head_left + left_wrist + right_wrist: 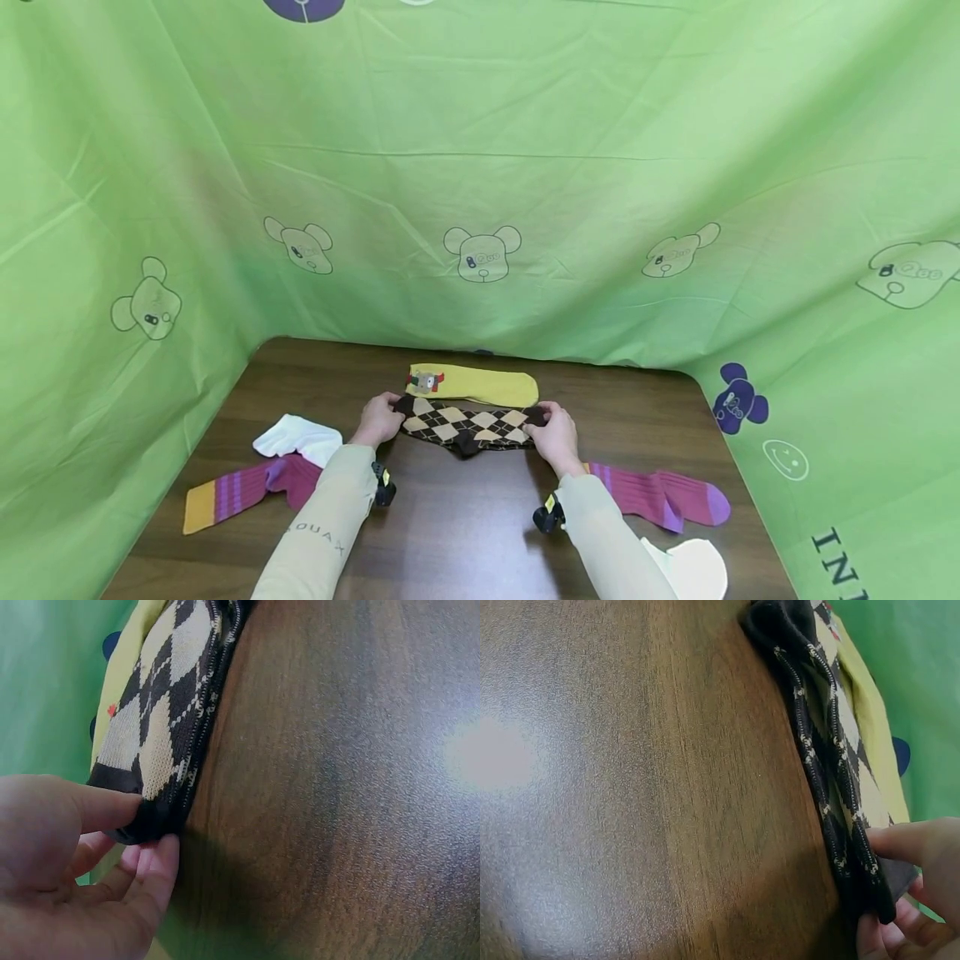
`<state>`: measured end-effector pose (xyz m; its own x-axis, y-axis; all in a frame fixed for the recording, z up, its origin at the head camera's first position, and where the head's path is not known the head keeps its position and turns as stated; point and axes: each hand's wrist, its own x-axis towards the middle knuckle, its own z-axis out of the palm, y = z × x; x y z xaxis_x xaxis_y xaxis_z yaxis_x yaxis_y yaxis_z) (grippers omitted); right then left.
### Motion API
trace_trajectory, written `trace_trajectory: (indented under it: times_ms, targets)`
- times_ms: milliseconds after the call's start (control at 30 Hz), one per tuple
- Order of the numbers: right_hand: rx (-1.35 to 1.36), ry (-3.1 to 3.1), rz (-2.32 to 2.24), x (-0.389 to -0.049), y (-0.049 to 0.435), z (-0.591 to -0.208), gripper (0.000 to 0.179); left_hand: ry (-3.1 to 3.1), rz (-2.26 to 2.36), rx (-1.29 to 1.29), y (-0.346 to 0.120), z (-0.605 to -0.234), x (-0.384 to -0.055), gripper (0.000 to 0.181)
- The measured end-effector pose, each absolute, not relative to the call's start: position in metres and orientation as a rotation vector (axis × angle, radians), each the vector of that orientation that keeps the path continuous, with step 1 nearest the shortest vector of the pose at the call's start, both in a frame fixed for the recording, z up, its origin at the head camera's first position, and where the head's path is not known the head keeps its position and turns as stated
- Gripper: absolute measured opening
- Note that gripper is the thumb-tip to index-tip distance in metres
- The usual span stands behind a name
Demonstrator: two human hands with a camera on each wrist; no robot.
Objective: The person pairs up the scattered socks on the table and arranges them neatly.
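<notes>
A dark brown argyle sock [465, 425] with cream and tan diamonds lies stretched sideways at the back middle of the table. At its left end, my left hand [379, 419] pinches the dark edge between thumb and fingers. My right hand [557, 435] pinches the opposite end. In the left wrist view the thumb of the left hand [90, 862] presses on top of the argyle sock [161, 712], with fingertips beneath. The right wrist view has the right hand [922, 877] gripping a corner, and two layered edges of the sock [840, 750] show there.
Directly behind lies a yellow sock [480, 385] with an animal motif. On the left are a white sock [296, 437] and a purple sock with an orange cuff [240, 493]. Another purple sock [667, 496] and a white one [697, 567] lie right. Green cloth [480, 183] surrounds the wooden table [465, 533].
</notes>
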<state>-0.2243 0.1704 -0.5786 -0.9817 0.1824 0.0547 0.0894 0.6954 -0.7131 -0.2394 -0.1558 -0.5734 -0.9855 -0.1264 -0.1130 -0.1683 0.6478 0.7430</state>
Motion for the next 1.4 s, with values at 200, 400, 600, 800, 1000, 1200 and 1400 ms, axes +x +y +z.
trace_trajectory:
  times_ms: [200, 400, 600, 800, 1000, 1200, 1400]
  targets:
    - [-0.271, -2.76, 1.227, -0.224, 0.17, -0.578, 0.049, 2.759, 1.293, -0.284, -0.156, -0.565, -0.236, 0.034]
    - [-0.282, -2.713, 1.252, -0.224, 0.172, -0.574, 0.046, 2.727, 1.354, -0.281, -0.158, -0.557, -0.234, 0.035]
    - [-0.267, -2.677, 1.289, -0.227, 0.171, -0.568, 0.049, 2.75, 1.377, -0.208, -0.164, -0.553, -0.236, 0.04]
    - [-0.235, -2.65, 1.325, -0.229, 0.17, -0.56, 0.05, 2.761, 1.385, -0.131, -0.167, -0.544, -0.235, 0.043]
    - [-0.18, -2.626, 1.337, -0.229, 0.165, -0.553, 0.052, 2.8, 1.384, -0.096, -0.171, -0.536, -0.232, 0.045]
    - [-0.171, -2.605, 1.394, -0.228, 0.159, -0.545, 0.054, 2.819, 1.383, -0.074, -0.178, -0.526, -0.228, 0.046]
    - [-0.145, -2.587, 1.431, -0.226, 0.151, -0.538, 0.053, 2.836, 1.357, -0.028, -0.187, -0.519, -0.225, 0.048]
